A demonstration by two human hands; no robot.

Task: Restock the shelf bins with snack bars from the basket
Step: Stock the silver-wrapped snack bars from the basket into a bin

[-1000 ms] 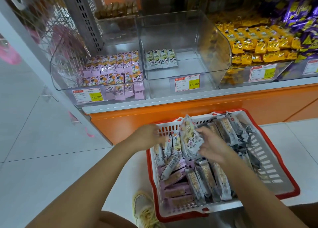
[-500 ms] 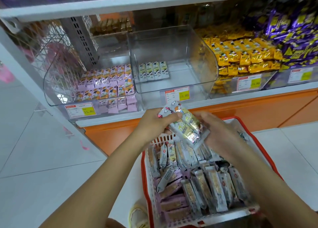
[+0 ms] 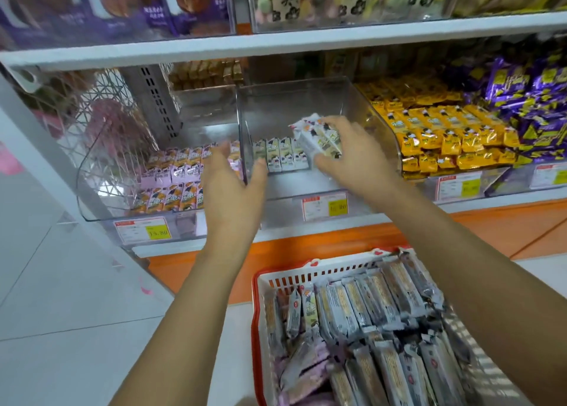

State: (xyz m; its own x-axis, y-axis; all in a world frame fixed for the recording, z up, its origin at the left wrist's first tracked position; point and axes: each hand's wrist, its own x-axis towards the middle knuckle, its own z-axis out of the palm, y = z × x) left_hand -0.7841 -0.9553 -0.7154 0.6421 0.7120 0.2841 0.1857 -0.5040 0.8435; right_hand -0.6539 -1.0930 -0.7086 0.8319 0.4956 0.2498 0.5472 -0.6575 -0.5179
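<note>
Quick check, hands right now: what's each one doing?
Left hand: open, holding nothing, by the left wall of the clear bin.
Right hand: gripping a bunch of snack bars inside that bin.

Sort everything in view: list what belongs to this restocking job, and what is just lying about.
Job: right hand gripping a bundle of white-wrapped snack bars; open left hand; clear plastic middle bin; red-rimmed white plastic basket of bars.
Lying about: yellow-wrapped snacks; purple packets; purple boxes on the upper shelf; price tag.
</note>
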